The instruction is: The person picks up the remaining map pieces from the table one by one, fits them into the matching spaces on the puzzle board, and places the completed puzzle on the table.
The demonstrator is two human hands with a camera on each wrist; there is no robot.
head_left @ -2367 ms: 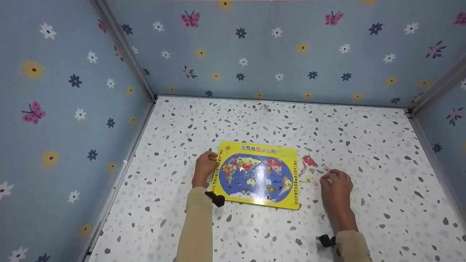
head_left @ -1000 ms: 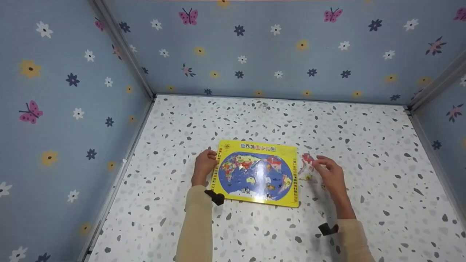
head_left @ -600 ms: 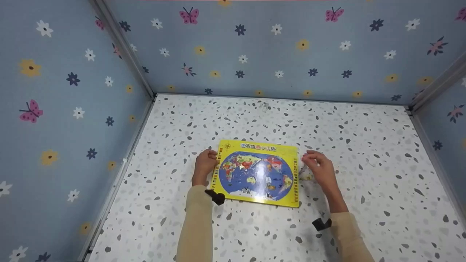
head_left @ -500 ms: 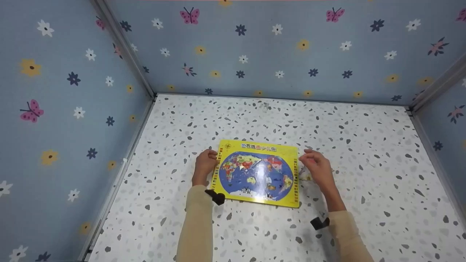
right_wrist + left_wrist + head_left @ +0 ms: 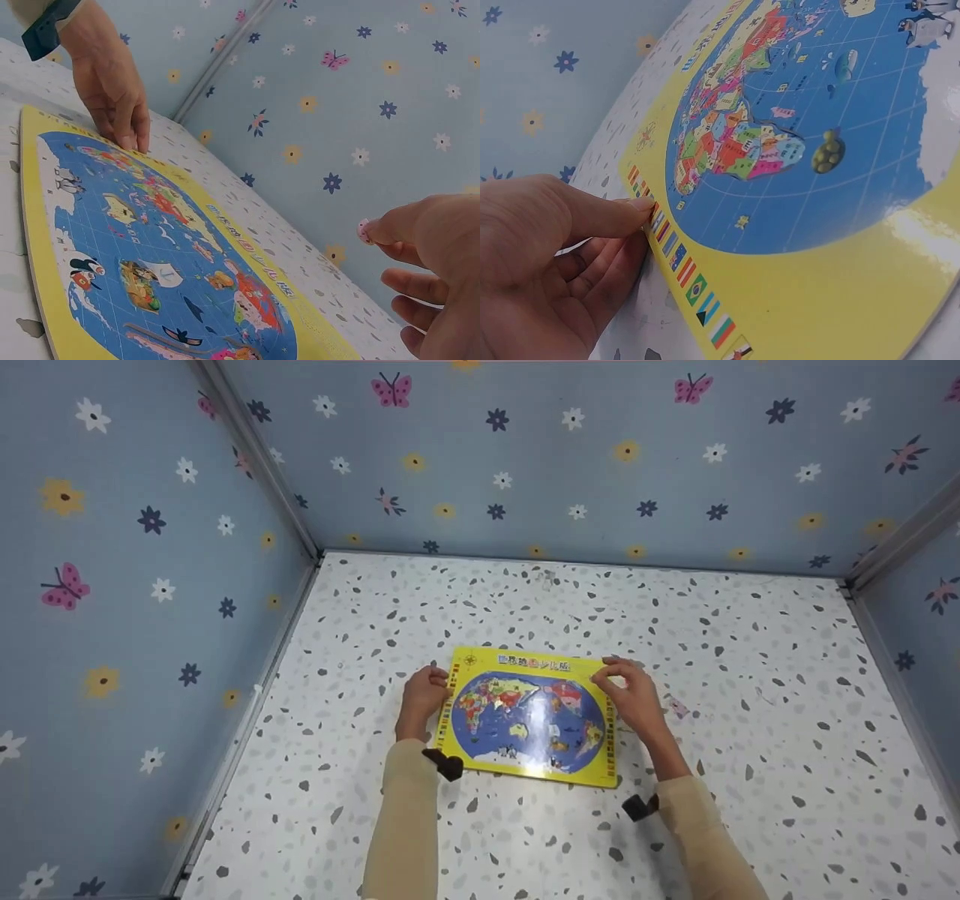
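Note:
A yellow world-map puzzle board (image 5: 540, 778) lies on the speckled table. My left hand (image 5: 422, 701) pinches its left edge, the thumb on top beside the printed flags in the left wrist view. Over the board's upper right corner is my right hand (image 5: 634, 697). Between its thumb and index finger it pinches a small pink piece (image 5: 364, 232), clearly seen in the right wrist view above the board; the other fingers are loosely bent. Another pinkish piece (image 5: 677, 706) lies on the table right of that hand. The hand and forearm hide part of the table beside the board.
The white speckled table (image 5: 480, 600) runs back to a blue flowered panel (image 5: 540, 457). Similar panels stand at the left (image 5: 120, 645) and the right (image 5: 930, 607), with grey metal strips at the corners.
My right hand has moved left from the loose pieces beside the board to over its upper right corner, uncovering the pinkish piece on the table. The left hand stays at the board's edge.

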